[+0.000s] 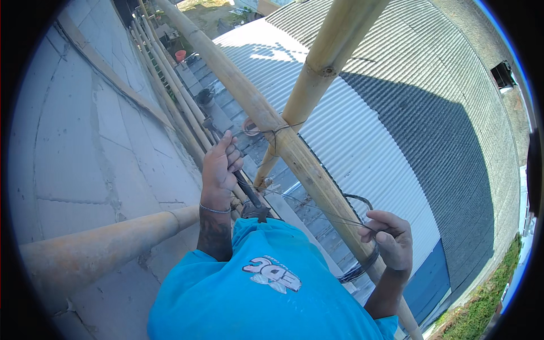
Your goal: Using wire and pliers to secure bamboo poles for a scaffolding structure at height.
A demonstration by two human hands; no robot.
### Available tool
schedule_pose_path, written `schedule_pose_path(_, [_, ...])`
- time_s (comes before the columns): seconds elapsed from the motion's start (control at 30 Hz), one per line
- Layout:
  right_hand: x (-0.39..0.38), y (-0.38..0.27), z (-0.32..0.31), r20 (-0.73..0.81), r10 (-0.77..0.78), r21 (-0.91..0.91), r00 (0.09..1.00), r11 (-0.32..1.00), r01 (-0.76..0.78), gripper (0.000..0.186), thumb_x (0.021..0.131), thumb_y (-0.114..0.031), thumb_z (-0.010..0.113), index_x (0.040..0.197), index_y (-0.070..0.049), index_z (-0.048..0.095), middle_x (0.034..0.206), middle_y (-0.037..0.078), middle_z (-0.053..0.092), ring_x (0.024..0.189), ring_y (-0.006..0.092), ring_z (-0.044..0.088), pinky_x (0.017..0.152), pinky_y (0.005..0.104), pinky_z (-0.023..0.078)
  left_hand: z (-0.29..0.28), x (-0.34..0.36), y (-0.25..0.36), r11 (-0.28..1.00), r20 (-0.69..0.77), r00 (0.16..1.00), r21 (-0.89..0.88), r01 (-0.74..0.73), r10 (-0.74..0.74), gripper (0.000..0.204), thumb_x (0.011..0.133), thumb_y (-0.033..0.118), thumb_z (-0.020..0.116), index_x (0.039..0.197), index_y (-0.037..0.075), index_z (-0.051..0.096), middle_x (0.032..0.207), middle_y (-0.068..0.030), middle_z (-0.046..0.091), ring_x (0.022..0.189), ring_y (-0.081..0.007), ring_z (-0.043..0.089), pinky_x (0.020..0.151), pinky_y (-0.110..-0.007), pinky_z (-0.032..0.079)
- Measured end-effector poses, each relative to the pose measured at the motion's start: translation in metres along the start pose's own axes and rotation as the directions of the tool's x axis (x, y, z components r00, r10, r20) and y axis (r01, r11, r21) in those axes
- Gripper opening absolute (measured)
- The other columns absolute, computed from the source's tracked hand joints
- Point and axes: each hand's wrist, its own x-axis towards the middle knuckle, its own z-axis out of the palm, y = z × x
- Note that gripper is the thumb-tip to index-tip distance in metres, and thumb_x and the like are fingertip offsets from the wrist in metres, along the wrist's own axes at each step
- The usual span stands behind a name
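My left hand (222, 164) is closed in a fist with the thumb up. A dark bar-like tool (247, 188) runs through the fist, its lower end near my shirt. Thin wire (306, 204) stretches from beside this fist to my right hand (391, 235), where thumb and fingers pinch it. More wire reaches from near the left fist to a lashing (276, 134) at the crossing of a long bamboo pole (249, 99) and a thicker bamboo pole (323, 71). A dark wire bundle (368, 260) hangs at the long pole beside my right hand.
A grey block wall (113, 124) rises on the left, with several bamboo poles (175, 90) along it. Another bamboo pole (113, 241) juts in at the lower left. Below lies a corrugated roof (351, 164); a red bucket (180, 55) stands far down.
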Motion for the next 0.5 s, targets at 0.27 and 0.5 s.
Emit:
schedule_pose_path(0.27, [0.019, 0.040, 0.069, -0.390, -0.432, 0.570, 0.813, 0.581, 0.581, 0.075, 0.079, -0.065, 0.047, 0.123, -0.004, 0.045, 0.132, 0.018, 0.038, 0.120, 0.0264, 0.041, 0.099, 0.0408, 0.036, 0.002, -0.003, -0.007, 0.993, -0.018, 0.999, -0.106, 0.041, -0.043, 0.022, 0.088, 0.020, 0.059, 0.089, -0.001, 0.051, 0.055, 0.0079, 0.028, 0.043, -0.0036, 0.024, 0.040, -0.020, 0.021])
schedule_pose_path(0.5, [0.054, 0.010, 0.079, -0.460, -0.421, 0.534, 0.782, 0.572, 0.623, 0.058, 0.088, -0.063, 0.022, 0.083, -0.011, 0.047, 0.055, 0.000, 0.047, 0.053, 0.0135, 0.050, 0.049, 0.0287, 0.045, 0.005, -0.010, -0.011, 0.997, -0.059, 0.998, -0.077, 0.030, -0.034, 0.022, 0.088, 0.019, 0.058, 0.090, -0.001, 0.051, 0.055, 0.0077, 0.028, 0.043, -0.0044, 0.024, 0.040, -0.021, 0.021])
